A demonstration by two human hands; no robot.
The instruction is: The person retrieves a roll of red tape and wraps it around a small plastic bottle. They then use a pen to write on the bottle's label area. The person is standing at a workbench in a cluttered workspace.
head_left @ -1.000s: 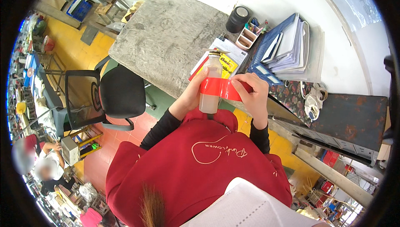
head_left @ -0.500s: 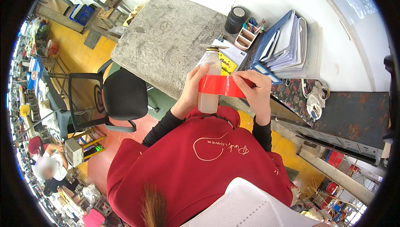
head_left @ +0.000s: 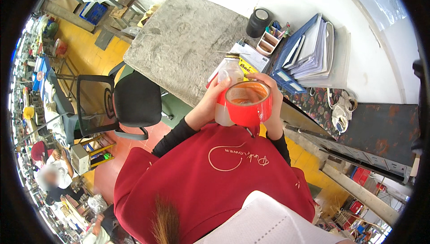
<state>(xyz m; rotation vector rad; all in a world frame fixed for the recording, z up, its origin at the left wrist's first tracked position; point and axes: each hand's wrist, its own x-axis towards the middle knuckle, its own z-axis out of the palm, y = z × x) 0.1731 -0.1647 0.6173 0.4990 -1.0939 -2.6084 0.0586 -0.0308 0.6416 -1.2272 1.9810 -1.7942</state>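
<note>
my left hand [head_left: 208, 104] clasps the bottle [head_left: 231, 69], my right hand [head_left: 276, 98] the tape [head_left: 250, 115]. my top [head_left: 197, 190] bears pale script [head_left: 256, 157].

bottle [head_left: 232, 70] partly behind tape roll [head_left: 249, 114]

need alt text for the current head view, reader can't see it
A person's left hand grips a translucent cylindrical bottle, and the right hand holds a round roll of glossy red tape in front of it. Beyond is a worn grey table, with a black mesh-backed chair to the left.
</note>
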